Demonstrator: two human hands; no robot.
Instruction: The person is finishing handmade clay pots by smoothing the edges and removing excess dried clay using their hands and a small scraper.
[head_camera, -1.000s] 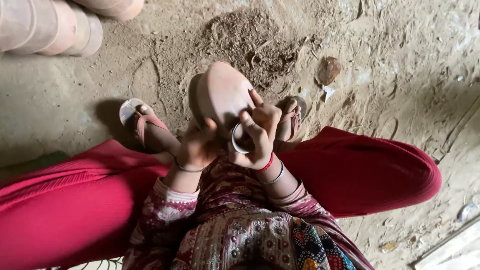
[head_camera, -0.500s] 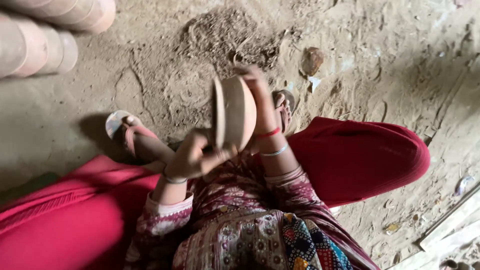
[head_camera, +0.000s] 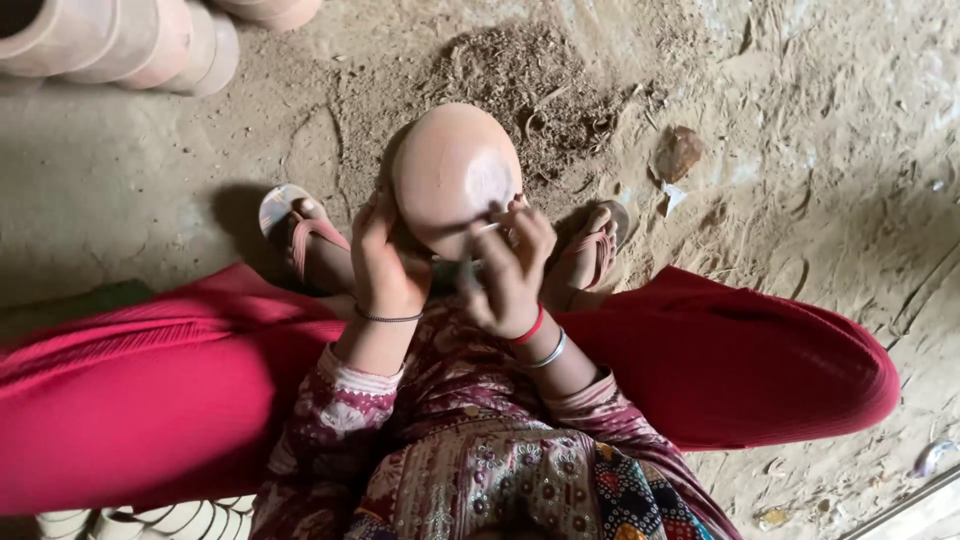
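A round, pinkish-brown clay bowl (head_camera: 455, 172) is held bottom-up in front of my knees. My left hand (head_camera: 384, 262) cups its left side from below. At the bowl's lower right edge my right hand (head_camera: 512, 265) pinches a small thin tool against the clay; the tool is too blurred to name. I squat in red trousers, with both feet in sandals on the dirt, one (head_camera: 300, 235) on the left and one (head_camera: 592, 245) on the right.
Stacked clay vessels (head_camera: 120, 40) lie at the top left. A small stone (head_camera: 677, 152) and a scrap lie on the sandy ground to the right. Pale stacked bowls (head_camera: 150, 520) show at the bottom left. A board edge (head_camera: 920, 505) runs along the bottom right.
The bowl has been turned from edge-on to bottom-up facing me. My right hand has come from the bowl's far side down to its lower right edge.
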